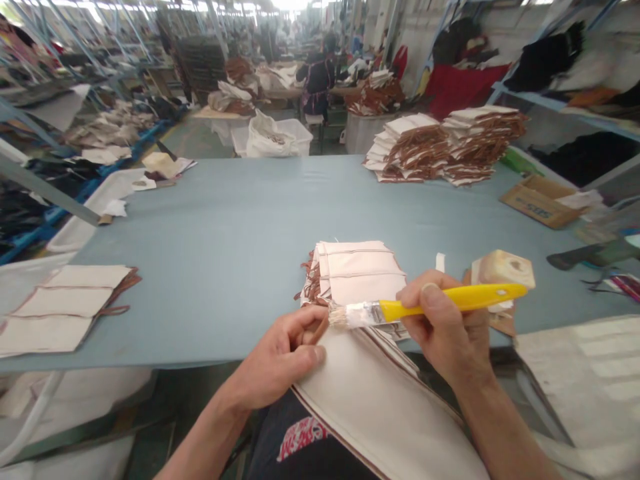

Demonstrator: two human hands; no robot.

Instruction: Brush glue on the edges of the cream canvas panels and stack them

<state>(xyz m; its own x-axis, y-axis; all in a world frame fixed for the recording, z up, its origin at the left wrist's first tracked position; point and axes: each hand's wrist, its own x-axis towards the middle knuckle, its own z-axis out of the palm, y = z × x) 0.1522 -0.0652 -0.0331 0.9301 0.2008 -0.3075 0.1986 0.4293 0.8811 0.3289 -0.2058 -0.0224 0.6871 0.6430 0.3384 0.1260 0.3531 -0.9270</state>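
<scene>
My right hand (445, 327) grips a yellow-handled paintbrush (455, 299), its pale bristles touching the near corner of a cream panel with brown edges (380, 393). Pinched at that same corner is the panel's edge, with a brown strip by the fingers, in my left hand (285, 360). The panel slants down over my lap toward the lower right. Just beyond the brush lies a stack of cream pieces with brown strips (363, 267), partly hidden by the brush and my hands.
Similar pieces (70, 300) lie at the table's left, and tall piles (445, 143) stand at the back right. A yellowish container (503, 270) sits to the right, near a cardboard box (543, 200). Beyond the blue-grey table (225, 227), a person (317, 77) is in the background.
</scene>
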